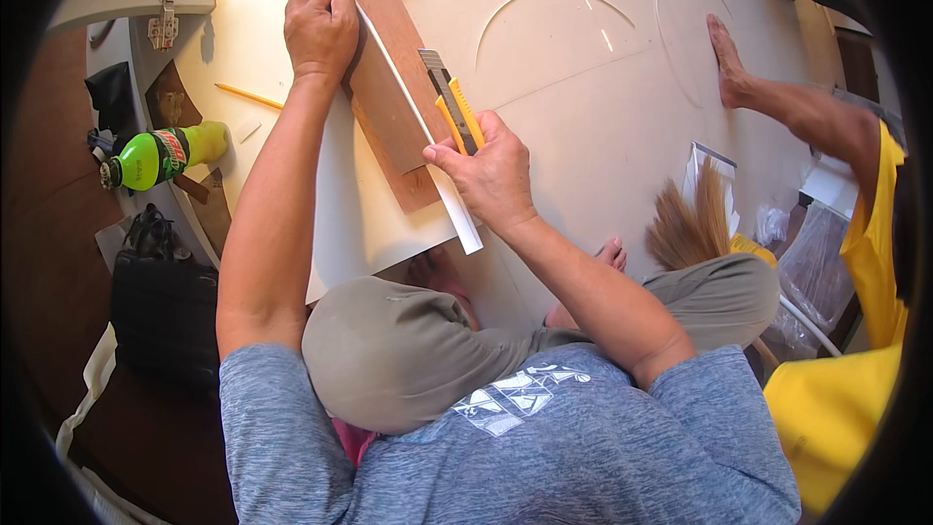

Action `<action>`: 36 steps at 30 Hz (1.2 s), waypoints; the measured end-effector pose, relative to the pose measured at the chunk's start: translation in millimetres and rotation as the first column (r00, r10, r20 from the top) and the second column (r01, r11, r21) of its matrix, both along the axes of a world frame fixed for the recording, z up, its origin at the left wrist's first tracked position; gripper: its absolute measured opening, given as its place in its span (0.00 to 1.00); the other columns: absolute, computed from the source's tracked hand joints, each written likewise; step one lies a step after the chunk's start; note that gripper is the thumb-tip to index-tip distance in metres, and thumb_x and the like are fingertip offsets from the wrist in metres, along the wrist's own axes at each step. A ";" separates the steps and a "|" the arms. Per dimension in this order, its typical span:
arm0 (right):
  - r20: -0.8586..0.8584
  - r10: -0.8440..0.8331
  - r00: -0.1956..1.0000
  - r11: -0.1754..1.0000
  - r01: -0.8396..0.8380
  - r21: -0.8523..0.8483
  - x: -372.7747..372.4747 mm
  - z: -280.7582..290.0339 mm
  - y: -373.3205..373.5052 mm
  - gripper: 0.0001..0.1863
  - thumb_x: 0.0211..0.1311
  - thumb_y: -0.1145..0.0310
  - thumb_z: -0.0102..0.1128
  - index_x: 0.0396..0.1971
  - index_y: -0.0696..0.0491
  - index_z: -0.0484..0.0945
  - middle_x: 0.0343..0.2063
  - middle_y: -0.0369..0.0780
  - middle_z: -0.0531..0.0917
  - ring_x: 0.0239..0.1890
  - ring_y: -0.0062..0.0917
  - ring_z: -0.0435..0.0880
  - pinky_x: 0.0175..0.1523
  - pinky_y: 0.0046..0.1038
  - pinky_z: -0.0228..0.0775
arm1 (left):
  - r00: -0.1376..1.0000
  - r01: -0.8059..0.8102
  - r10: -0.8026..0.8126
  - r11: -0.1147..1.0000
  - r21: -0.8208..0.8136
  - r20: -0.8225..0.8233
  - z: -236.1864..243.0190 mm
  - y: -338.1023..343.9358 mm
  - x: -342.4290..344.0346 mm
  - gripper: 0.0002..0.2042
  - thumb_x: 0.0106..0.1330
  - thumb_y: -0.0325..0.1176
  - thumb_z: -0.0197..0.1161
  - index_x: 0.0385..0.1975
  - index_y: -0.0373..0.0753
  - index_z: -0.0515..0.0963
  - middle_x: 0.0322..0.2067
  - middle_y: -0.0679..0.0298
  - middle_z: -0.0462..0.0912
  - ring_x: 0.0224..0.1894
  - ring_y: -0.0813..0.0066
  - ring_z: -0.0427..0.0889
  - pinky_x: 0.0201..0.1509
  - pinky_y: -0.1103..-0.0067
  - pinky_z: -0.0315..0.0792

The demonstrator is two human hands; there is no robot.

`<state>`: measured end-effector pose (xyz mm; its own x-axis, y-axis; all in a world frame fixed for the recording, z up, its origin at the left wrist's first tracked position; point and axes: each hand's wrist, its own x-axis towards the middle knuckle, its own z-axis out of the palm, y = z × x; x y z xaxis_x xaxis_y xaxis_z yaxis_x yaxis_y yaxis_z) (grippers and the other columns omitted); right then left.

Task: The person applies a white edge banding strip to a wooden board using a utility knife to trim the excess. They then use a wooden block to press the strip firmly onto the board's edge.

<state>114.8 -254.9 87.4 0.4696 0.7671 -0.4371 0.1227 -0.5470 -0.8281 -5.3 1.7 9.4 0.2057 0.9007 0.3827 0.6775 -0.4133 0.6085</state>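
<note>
My left hand [321, 24] has its fingers closed over the upper end of a long white strip [461, 219], which lies along the edge of a narrow brown board [384, 126]. A wider wooden board [418, 194] is beneath, on a large white panel [330, 209]. My right hand [491, 170] grips a yellow utility knife [452, 97], its body angled up and left, with the thumb at the white strip's right side. A yellow pencil [248, 94] lies left of the boards.
A green bottle [151, 160] and black bag [165, 311] are at left, near white boards with metal hinges [163, 17]. A co-worker in yellow [831, 408] is at right, bare foot or hand [729, 58] on the pale floor, near a straw broom [685, 219] and plastic wrap [807, 262].
</note>
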 end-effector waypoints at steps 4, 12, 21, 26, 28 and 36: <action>-0.013 -0.026 1.000 1.000 0.027 0.015 -4.3 -2.6 -2.5 0.17 0.60 0.65 0.80 0.39 0.55 0.79 0.29 0.37 0.90 0.31 0.23 0.90 0.42 0.31 0.82 | 0.992 0.127 -0.128 0.990 0.066 0.011 -15.0 -2.0 -15.4 0.23 0.78 0.39 0.56 0.70 0.44 0.80 0.75 0.57 0.73 0.77 0.54 0.69 0.81 0.67 0.63; -0.123 -0.039 0.992 0.989 0.056 0.138 -9.2 -14.7 -19.7 0.17 0.60 0.73 0.79 0.44 0.55 0.79 0.37 0.37 0.92 0.40 0.22 0.92 0.50 0.28 0.84 | 0.985 0.163 -0.162 0.986 -0.023 0.054 -11.0 -4.6 -17.9 0.26 0.77 0.44 0.61 0.72 0.44 0.77 0.78 0.57 0.68 0.80 0.56 0.66 0.83 0.68 0.61; 0.055 -0.043 0.998 0.975 0.029 0.222 -17.8 -28.7 -24.4 0.15 0.62 0.74 0.73 0.44 0.54 0.77 0.32 0.43 0.90 0.36 0.36 0.92 0.45 0.35 0.82 | 0.988 0.152 -0.151 0.985 -0.082 0.017 4.3 -8.1 -14.4 0.39 0.62 0.51 0.76 0.73 0.41 0.76 0.78 0.55 0.68 0.77 0.59 0.71 0.80 0.70 0.66; 0.076 -0.056 0.996 0.967 0.035 0.253 -20.0 -34.8 -26.7 0.15 0.61 0.73 0.73 0.44 0.53 0.77 0.31 0.44 0.89 0.34 0.38 0.91 0.43 0.37 0.81 | 0.993 0.116 -0.116 0.993 -0.019 -0.028 -2.0 -7.6 -12.8 0.38 0.60 0.47 0.75 0.72 0.40 0.76 0.77 0.53 0.68 0.77 0.58 0.71 0.80 0.70 0.66; 0.088 -0.052 0.995 0.966 0.028 0.256 -19.9 -33.2 -26.7 0.14 0.61 0.73 0.73 0.43 0.53 0.77 0.31 0.43 0.89 0.34 0.38 0.91 0.44 0.36 0.81 | 0.993 0.114 -0.114 0.993 -0.020 -0.026 -2.7 -7.2 -12.5 0.38 0.60 0.47 0.75 0.72 0.39 0.76 0.77 0.52 0.68 0.77 0.58 0.71 0.81 0.70 0.66; 0.087 -0.055 0.995 0.955 0.027 0.294 -19.4 -37.4 -27.3 0.14 0.61 0.74 0.74 0.42 0.52 0.77 0.31 0.41 0.89 0.35 0.37 0.92 0.44 0.35 0.82 | 0.994 0.106 -0.106 0.994 0.007 -0.022 -4.3 -8.3 -9.6 0.37 0.61 0.45 0.74 0.72 0.39 0.77 0.76 0.51 0.70 0.76 0.56 0.71 0.80 0.69 0.66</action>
